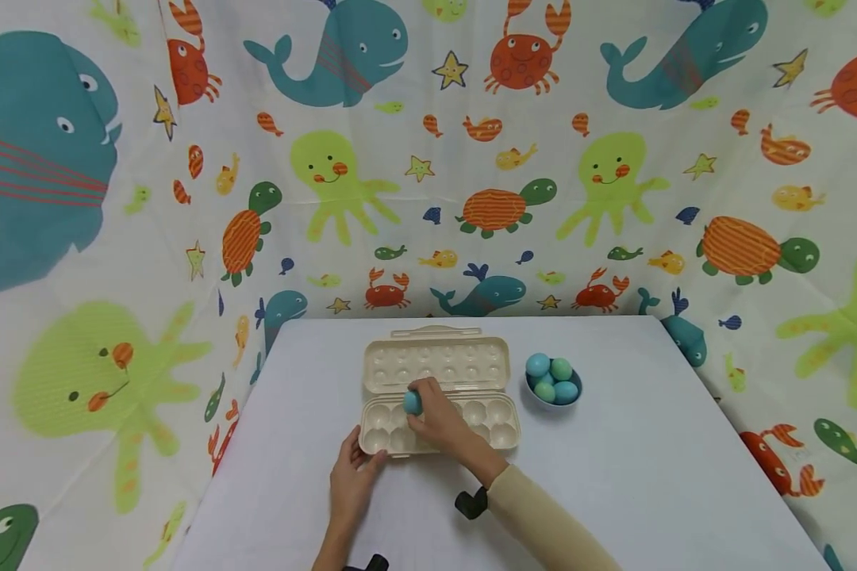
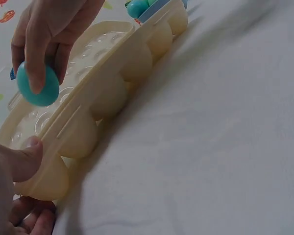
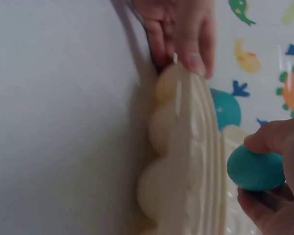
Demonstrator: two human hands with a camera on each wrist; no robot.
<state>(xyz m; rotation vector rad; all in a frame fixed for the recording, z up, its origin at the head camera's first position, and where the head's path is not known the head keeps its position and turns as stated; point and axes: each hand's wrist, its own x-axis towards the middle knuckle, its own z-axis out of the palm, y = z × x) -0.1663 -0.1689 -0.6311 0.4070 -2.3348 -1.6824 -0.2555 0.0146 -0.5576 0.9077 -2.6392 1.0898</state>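
A beige plastic egg carton (image 1: 377, 438) lies unfolded, its lid (image 1: 437, 365) laid back behind the cupped base. My left hand (image 1: 350, 485) grips the base at its front left corner; in the left wrist view the thumb (image 2: 29, 159) lies on the rim and the fingers curl beneath. Over the left part of the base, my right hand (image 1: 439, 416) pinches a blue egg (image 1: 413, 403) between thumb and fingers. The right wrist view has this egg (image 3: 255, 169) in the air beside the carton's rim. The cups that show hold nothing; my right hand hides some others.
Right of the carton stands a small dark blue bowl (image 1: 536, 398) holding several blue and green eggs (image 1: 565, 392). White cloth covers the table (image 1: 614, 476). A curtain (image 1: 400, 285) printed with sea animals hangs behind and along both sides.
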